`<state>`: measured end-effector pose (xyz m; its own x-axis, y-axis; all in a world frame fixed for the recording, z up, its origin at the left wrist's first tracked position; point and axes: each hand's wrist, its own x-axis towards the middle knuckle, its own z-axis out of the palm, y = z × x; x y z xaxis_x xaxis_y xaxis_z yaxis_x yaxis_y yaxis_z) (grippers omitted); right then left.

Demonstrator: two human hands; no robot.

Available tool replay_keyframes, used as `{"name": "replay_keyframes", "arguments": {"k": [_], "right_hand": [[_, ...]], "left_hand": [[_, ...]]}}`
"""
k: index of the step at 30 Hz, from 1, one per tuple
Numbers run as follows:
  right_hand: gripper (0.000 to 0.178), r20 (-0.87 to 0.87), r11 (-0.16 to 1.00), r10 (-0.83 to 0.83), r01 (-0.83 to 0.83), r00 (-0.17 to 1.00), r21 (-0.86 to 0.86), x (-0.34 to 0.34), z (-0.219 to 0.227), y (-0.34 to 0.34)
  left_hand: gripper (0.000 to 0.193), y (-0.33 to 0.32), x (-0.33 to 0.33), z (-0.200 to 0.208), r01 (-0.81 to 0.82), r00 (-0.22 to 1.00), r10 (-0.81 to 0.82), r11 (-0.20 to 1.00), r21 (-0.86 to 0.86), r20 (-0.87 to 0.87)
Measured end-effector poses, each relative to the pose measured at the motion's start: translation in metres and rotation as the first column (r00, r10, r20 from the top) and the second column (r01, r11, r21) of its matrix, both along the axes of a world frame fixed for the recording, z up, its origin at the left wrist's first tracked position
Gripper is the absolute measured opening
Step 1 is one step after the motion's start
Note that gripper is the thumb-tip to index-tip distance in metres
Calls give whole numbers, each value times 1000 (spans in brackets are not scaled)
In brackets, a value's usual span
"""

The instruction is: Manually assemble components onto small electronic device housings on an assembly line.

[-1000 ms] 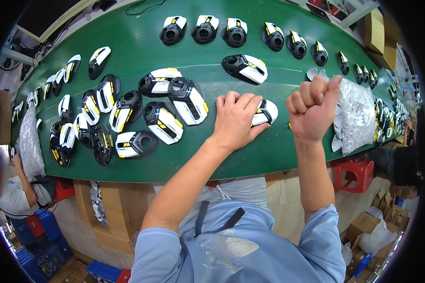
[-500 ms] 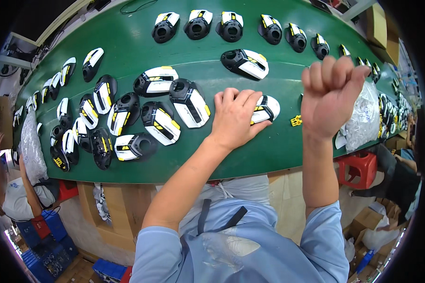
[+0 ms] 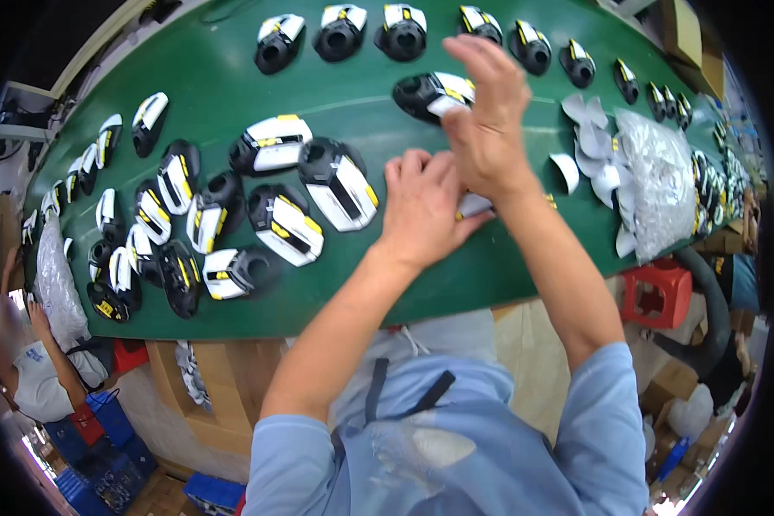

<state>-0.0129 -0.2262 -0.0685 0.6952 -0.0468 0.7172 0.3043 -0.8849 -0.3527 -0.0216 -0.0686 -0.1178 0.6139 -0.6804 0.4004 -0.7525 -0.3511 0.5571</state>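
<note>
My left hand [image 3: 419,209] is wrapped round a plastic shell [image 3: 473,205] and holds it against the green table. Only a small pale part of that shell shows between my hands. Above it, my right hand [image 3: 493,125] has its fingers stretched out and its thumb apart. The heel of this hand covers the shell's right end; whether it touches cannot be made out. Just beyond lies another white and black shell [image 3: 423,96] with its right end partly behind my right fingers. A larger white, black and yellow shell [image 3: 340,185] rests left of my left hand.
Several similar shells [image 3: 285,225] cluster on the left of the green table [image 3: 361,288], and a row [image 3: 402,34] lines its far side. Pale curved pieces [image 3: 592,142] and a clear plastic bag [image 3: 658,185] lie right. A person [image 3: 47,370] sits at the left; a red stool [image 3: 656,292] stands right.
My right hand has swung left from its raised fist to above the shell, and its fingers have straightened. Pale curved pieces behind it have come into sight. My left hand keeps its hold.
</note>
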Motion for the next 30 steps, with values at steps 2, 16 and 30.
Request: {"name": "replay_keyframes", "arguments": {"k": [2, 16, 30], "right_hand": [[54, 177, 997, 30, -42, 984, 65, 1, 34, -2], [28, -385, 794, 190, 90, 903, 602, -100, 24, -44], [21, -30, 143, 225, -3, 974, 990, -132, -43, 27]], "left_hand": [[68, 0, -6, 7, 0, 1000, 0, 1000, 13, -17], [68, 9, 4, 8, 92, 983, -113, 985, -145, -146], [76, 7, -4, 2, 85, 986, -128, 938, -337, -108]]}}
